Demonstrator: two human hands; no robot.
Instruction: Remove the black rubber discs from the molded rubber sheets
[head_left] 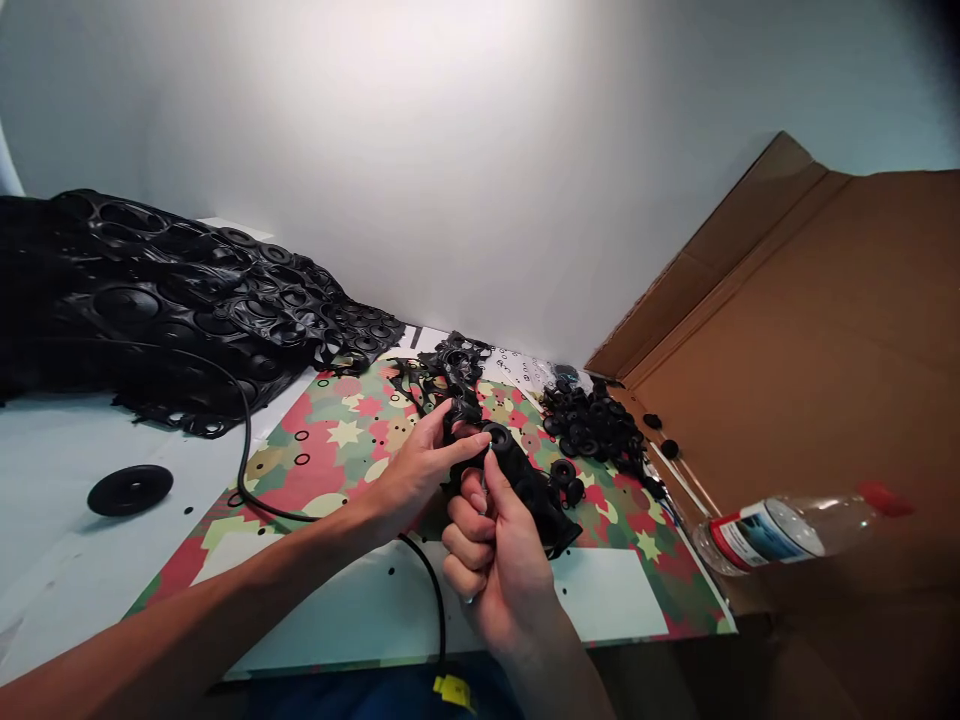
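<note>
My left hand (431,455) grips the upper left part of a black rubber sheet (536,495) moulded with round, cup-like parts, its thumb lying across the edge. My right hand (499,560) is closed in front of the sheet, around a thin metal tool that is mostly hidden by the fingers. Only the tool's small bright tip (490,447) shows, beside my left thumb and close to one round part. Torn black rubber webbing (457,360) lies just beyond my left hand.
Stacked black moulded sheets (187,290) fill the left back. Loose round rubber parts (592,415) are heaped at right. A black disc (131,490) lies left, and a black cable (247,440) crosses the patterned table cover (360,410). A plastic bottle (772,535) rests by the cardboard (825,330).
</note>
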